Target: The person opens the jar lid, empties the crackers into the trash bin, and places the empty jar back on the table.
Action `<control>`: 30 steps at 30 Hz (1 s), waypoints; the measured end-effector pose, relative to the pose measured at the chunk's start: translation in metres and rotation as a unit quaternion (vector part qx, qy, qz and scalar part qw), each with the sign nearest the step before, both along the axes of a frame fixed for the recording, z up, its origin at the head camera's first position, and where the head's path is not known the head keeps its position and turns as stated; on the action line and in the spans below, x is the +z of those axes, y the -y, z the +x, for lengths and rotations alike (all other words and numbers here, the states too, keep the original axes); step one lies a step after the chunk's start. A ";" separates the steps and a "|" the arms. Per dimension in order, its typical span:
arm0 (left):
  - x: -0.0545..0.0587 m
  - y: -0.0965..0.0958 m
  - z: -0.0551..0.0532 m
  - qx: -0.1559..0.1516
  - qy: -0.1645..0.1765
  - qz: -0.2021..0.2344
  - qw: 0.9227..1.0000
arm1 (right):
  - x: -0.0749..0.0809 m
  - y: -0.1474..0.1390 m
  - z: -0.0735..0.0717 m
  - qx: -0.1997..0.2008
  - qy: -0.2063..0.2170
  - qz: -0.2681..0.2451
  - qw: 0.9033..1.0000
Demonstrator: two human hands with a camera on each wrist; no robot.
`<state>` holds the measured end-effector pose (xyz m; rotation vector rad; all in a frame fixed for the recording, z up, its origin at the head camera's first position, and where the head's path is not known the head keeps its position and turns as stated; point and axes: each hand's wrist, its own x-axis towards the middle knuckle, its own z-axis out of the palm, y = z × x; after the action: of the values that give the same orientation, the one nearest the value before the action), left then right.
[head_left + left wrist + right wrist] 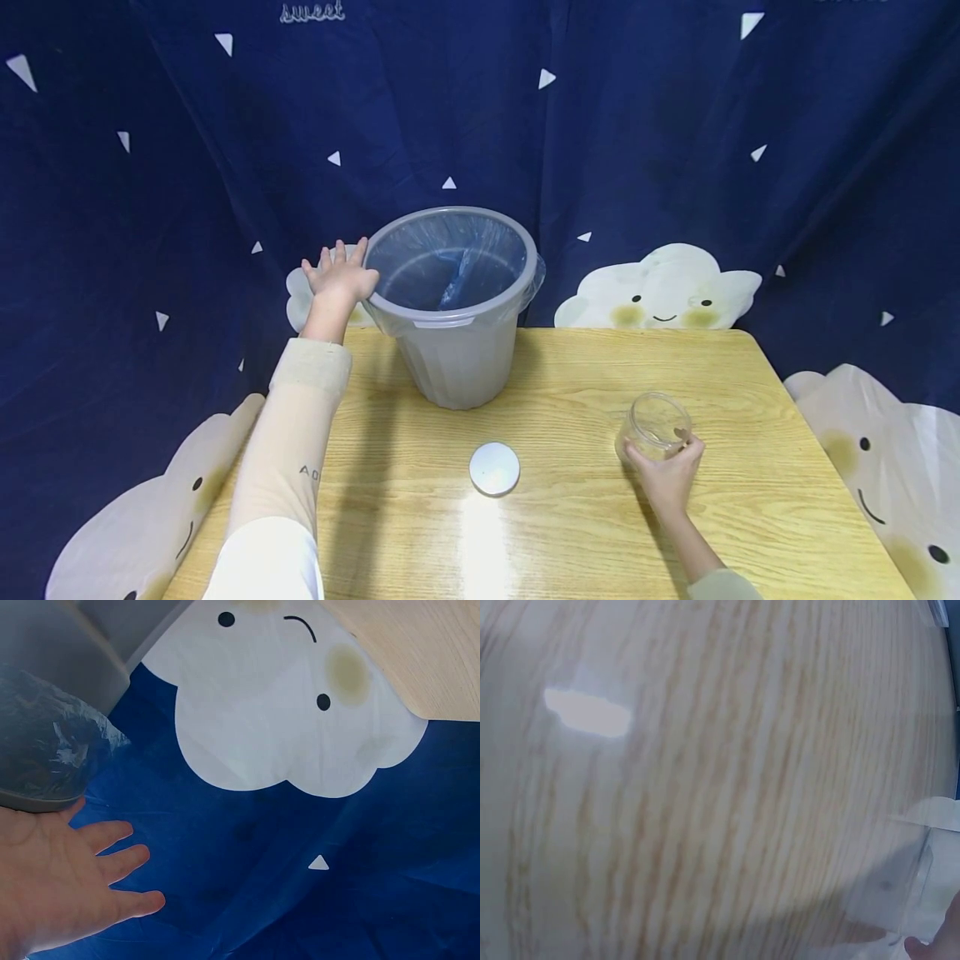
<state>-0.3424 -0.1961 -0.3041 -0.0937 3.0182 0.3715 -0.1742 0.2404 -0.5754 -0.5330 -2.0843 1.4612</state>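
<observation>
A grey trash bin (465, 367) with a clear plastic liner stands at the back of the wooden table. My left hand (341, 273) is at the left of its rim, fingers straight and spread; in the left wrist view the palm (52, 877) shows beside the lined rim. Over at the right, my right hand (670, 475) grips a clear jar (651, 421) by its near side, thumb on the left and fingers on the right. The jar's mouth is uncovered. Between bin and jar, towards the front, lies a round white lid (494, 468). Only a bit of the right hand (937, 941) shows in the right wrist view.
The wooden table (585, 517) has its back edge just behind the bin. Behind and at both sides hangs a dark blue curtain (637, 125) with white triangles and smiling clouds. Light glares off the tabletop in front of the lid.
</observation>
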 end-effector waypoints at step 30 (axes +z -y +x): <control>-0.004 0.002 -0.003 -0.005 -0.004 -0.011 1.000 | 0.002 -0.005 0.012 0.050 0.043 0.014 0.998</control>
<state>-0.3459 -0.1984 -0.3076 -0.0794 3.0300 0.3374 -0.1621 0.2451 -0.5734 -0.4949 -2.2231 1.4855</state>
